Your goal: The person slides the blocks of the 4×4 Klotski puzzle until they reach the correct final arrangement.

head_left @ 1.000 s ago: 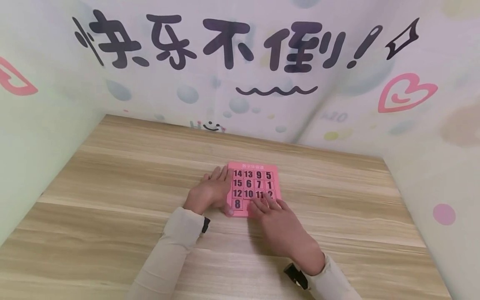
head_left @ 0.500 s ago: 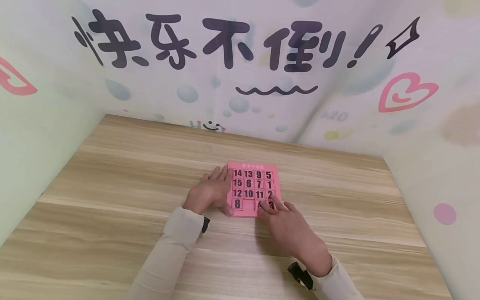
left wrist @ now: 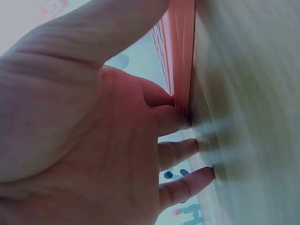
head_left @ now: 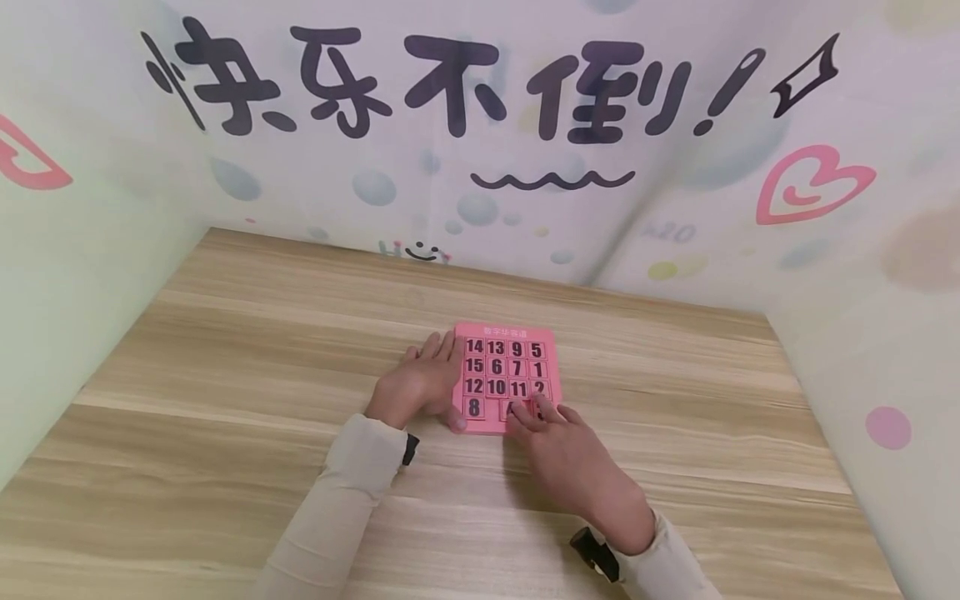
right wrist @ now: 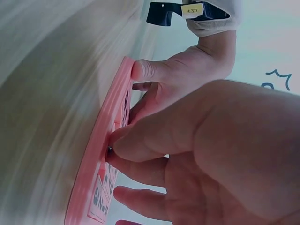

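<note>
Has a pink number puzzle (head_left: 507, 377) lying flat on the wood-grain table (head_left: 225, 417), with the lettered strip toward the patterned backdrop (head_left: 675, 183). Rests the left grip (head_left: 422, 385) along the puzzle's left side, released rather than clenched, with fingers extended and slightly spread, and with the thumb touching the near left corner. Lays the right grip (head_left: 562, 454) over the near right corner, likewise not clenched, with fingers loosely bent and fingertips on a bottom-row tile (head_left: 505, 410), partly covering the digit. Has thumb and forefinger nearly meeting there in the right wrist view. Reads 14, 13, 9, 5 along the far row, then 15, 6, 7, 1, then 12, 10, 11 and a partly covered 2. Reads 8 on the near left tile (head_left: 473, 407), with a narrow gap before the touched one. Wears pale sleeves (head_left: 330, 508) and a black strap (head_left: 410, 450) at each wrist. Bears bold dark characters (head_left: 456, 52) on the backdrop, above a wavy line (head_left: 555, 183).
</note>
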The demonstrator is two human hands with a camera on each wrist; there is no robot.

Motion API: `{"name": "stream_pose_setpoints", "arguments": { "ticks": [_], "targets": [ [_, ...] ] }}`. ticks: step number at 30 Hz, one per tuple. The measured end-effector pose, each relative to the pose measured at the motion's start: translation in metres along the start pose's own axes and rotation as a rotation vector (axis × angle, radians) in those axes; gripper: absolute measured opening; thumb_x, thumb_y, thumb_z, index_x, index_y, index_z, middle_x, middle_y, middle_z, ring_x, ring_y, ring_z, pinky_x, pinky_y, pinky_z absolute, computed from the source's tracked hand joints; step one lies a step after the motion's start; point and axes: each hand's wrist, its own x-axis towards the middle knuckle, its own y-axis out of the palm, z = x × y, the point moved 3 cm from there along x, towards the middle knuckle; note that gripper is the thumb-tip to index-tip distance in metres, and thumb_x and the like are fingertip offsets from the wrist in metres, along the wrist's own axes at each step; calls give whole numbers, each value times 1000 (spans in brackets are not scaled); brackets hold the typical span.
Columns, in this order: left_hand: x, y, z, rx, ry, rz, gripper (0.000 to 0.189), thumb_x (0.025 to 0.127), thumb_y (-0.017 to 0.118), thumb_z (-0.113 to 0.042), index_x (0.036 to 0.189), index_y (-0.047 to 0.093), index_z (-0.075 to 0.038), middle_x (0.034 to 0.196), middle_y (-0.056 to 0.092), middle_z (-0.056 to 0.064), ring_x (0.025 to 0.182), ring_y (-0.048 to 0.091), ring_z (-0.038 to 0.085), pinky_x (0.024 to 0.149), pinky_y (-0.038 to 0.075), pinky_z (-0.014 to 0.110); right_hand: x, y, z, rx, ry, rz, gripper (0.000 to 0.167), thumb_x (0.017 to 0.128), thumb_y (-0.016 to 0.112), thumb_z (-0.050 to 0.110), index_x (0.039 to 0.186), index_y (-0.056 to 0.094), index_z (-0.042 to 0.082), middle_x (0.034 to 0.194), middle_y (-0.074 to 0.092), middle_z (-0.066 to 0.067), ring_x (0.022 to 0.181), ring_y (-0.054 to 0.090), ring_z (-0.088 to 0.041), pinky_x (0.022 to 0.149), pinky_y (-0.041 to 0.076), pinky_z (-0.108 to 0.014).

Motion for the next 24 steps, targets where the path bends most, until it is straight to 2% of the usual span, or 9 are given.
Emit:
{"name": "stream_pose_setpoints", "arguments": {
  "ticks": [16, 24],
  "targets": [
    [0, 0, -1, 32, 6, -5, 124, 75, 85, -39, 159, 1, -4, 167, -4, 14, 154, -7, 33, 125, 3, 51, 4, 6, 8, 17, -25, -32, 44, 93, 57, 7, 137, 60, 8, 146, 53, -7, 138, 46, -35, 110, 42, -53],
    [-1, -1, -2, 26, 1, -3, 122, 76, 84, -37, 159, 1, -4, 167, -4, 14, 153, -7, 33, 125, 2, 50, 6, 9, 13, 4, -28, -20, 46, 93, 58, 10, 139, 58, 7, 149, 50, -9, 141, 41, -35, 111, 40, -54]
  ]
}}
